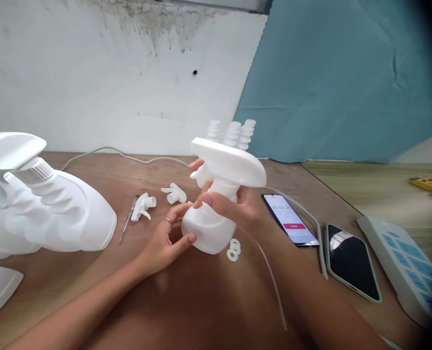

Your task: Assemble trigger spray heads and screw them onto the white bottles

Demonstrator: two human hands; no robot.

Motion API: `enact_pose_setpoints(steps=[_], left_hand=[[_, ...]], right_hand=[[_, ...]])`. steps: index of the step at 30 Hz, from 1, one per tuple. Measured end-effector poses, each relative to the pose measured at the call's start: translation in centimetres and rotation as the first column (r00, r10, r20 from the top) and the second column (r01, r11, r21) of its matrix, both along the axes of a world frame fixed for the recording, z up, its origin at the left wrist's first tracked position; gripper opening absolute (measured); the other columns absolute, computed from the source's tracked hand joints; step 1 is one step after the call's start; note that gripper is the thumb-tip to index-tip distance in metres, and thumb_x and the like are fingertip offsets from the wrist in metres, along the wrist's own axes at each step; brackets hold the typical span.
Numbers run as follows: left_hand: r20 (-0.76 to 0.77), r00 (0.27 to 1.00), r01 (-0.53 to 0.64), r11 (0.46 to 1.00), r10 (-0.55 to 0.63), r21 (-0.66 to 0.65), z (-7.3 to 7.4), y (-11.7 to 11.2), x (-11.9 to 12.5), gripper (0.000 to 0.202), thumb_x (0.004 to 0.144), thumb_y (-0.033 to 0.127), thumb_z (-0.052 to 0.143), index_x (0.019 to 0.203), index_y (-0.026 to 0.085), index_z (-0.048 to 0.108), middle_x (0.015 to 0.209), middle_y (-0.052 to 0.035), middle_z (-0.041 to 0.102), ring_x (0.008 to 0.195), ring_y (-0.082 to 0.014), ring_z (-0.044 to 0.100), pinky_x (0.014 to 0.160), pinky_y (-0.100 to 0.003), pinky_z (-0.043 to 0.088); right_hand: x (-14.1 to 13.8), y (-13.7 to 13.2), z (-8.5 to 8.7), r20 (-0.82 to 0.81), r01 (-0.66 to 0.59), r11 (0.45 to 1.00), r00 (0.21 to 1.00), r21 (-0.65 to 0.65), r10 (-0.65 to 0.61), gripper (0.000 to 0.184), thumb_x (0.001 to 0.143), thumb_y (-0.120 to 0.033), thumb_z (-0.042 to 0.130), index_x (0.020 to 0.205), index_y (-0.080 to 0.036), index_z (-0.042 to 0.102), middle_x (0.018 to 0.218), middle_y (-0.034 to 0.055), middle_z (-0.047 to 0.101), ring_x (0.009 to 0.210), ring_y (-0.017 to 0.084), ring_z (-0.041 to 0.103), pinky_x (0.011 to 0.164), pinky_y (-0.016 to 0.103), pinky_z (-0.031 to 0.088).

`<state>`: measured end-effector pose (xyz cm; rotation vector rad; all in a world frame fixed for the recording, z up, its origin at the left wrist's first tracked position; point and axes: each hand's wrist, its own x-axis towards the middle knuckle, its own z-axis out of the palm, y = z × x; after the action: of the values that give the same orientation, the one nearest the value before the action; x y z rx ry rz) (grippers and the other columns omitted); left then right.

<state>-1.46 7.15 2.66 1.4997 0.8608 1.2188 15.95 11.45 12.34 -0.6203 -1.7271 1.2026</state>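
The right hand [237, 206] is closed around the neck of the white plastic spray bottle [210, 231]; the left hand [163, 243] pinches its body, which should stay steady.

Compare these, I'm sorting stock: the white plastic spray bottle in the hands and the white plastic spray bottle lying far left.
The held white plastic spray bottle is near upright, right hand at its neck, left hand on its body; the far-left white plastic spray bottle lies sideways, untouched, and looks larger. Both have white trigger heads.

Washers [233, 249] just right of the spray bottle [209, 232] — phones [290, 219] farther right, loose triggers [143, 206] left.
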Motion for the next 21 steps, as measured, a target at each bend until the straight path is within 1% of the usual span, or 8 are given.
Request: enact_pose_setpoints(steps=[2, 4, 5, 10, 13, 15, 18, 21], left_hand=[[-0.003, 1.000, 0.029, 0.997, -0.029, -0.067, -1.3, -0.1, -0.1, 0.050, 0.088, 0.034, 0.065, 0.133, 0.028, 0.045, 0.134, -0.0087, 0.055, 0.123, -0.0273, 0.053, 0.103, -0.040, 0.047], [0.022, 0.999, 0.029, 0.996, -0.027, -0.090, -1.9, 0.1, 0.0, 0.048, 0.088, 0.033, 0.064, 0.132, 0.027, 0.045, 0.133, -0.0092, 0.056, 0.124, -0.0276, 0.053, 0.105, -0.042, 0.045], [0.035, 0.999, 0.024, 0.995, -0.021, -0.093, -2.0, 0.3, 0.0, 0.047, 0.088, 0.033, 0.064, 0.131, 0.027, 0.046, 0.133, -0.0093, 0.056, 0.125, -0.0277, 0.052, 0.106, -0.043, 0.044], [0.023, 0.999, 0.037, 0.995, -0.035, -0.089, -1.8, 0.5, 0.0, 0.047, 0.090, 0.032, 0.061, 0.134, 0.028, 0.044, 0.140, -0.0080, 0.051, 0.127, -0.0259, 0.051, 0.109, -0.041, 0.043], [0.012, 1.000, 0.029, 0.996, -0.028, -0.080, -1.8, 0.4, 0.0, 0.046, 0.091, 0.031, 0.061, 0.133, 0.028, 0.044, 0.140, -0.0077, 0.051, 0.126, -0.0252, 0.051, 0.108, -0.040, 0.043], [0.014, 1.000, 0.018, 0.996, -0.017, -0.086, -1.8, 0.2, 0.0, 0.046, 0.090, 0.031, 0.062, 0.132, 0.028, 0.045, 0.137, -0.0079, 0.053, 0.124, -0.0256, 0.053, 0.106, -0.041, 0.045], [0.008, 1.000, -0.001, 0.996, 0.002, -0.091, -1.8, -0.2, -0.1, 0.044, 0.089, 0.031, 0.063, 0.130, 0.030, 0.047, 0.133, -0.0067, 0.057, 0.121, -0.0252, 0.056, 0.104, -0.041, 0.046], [-0.027, 0.999, -0.031, 0.995, 0.028, -0.098, -1.7, -1.2, -0.5, 0.044, 0.089, 0.031, 0.063, 0.129, 0.032, 0.046, 0.130, -0.0060, 0.059, 0.116, -0.0246, 0.059, 0.099, -0.040, 0.051]], right_hand=[[0.2, 0.3, 0.0, 0.013, -0.124, 0.990, 0.992, -0.068, 0.125, 0.020, 0.081, -0.032, 0.068, 0.096, -0.021, 0.063, 0.075, 0.0012, 0.063, 0.077, 0.019, 0.063, 0.076, 0.036, 0.053], [0.1, 0.5, -0.1, -0.026, -0.247, 0.962, 0.969, -0.115, 0.245, 0.022, 0.081, -0.032, 0.067, 0.100, -0.021, 0.061, 0.072, 0.0003, 0.062, 0.074, 0.019, 0.063, 0.075, 0.036, 0.054], [0.0, 0.5, -0.2, -0.053, -0.275, 0.953, 0.961, -0.123, 0.271, 0.022, 0.081, -0.031, 0.066, 0.100, -0.021, 0.061, 0.073, 0.0004, 0.062, 0.074, 0.019, 0.063, 0.075, 0.036, 0.054], [-0.3, 0.3, -0.2, -0.095, -0.223, 0.964, 0.973, -0.146, 0.211, 0.012, 0.082, -0.027, 0.064, 0.085, -0.018, 0.057, 0.078, 0.0028, 0.062, 0.077, 0.018, 0.061, 0.074, 0.033, 0.051], [-0.4, 0.2, 0.0, -0.109, -0.257, 0.958, 0.964, -0.125, 0.244, 0.019, 0.079, -0.033, 0.068, 0.087, -0.019, 0.057, 0.082, 0.0030, 0.061, 0.081, 0.019, 0.061, 0.077, 0.034, 0.051], [-0.4, 0.2, 0.0, -0.088, -0.228, 0.968, 0.972, -0.109, 0.219, 0.022, 0.078, -0.036, 0.070, 0.086, -0.019, 0.058, 0.084, 0.0032, 0.061, 0.084, 0.019, 0.060, 0.078, 0.035, 0.052], [-0.5, -0.1, 0.0, -0.043, -0.171, 0.980, 0.985, -0.098, 0.168, 0.022, 0.080, -0.038, 0.069, 0.084, -0.019, 0.059, 0.083, 0.0037, 0.061, 0.082, 0.019, 0.060, 0.072, 0.032, 0.051], [-0.6, -0.8, 0.3, 0.015, -0.182, 0.980, 0.983, -0.075, 0.183, 0.024, 0.082, -0.039, 0.067, 0.092, -0.019, 0.060, 0.084, 0.0039, 0.062, 0.081, 0.020, 0.060, 0.074, 0.034, 0.051]])
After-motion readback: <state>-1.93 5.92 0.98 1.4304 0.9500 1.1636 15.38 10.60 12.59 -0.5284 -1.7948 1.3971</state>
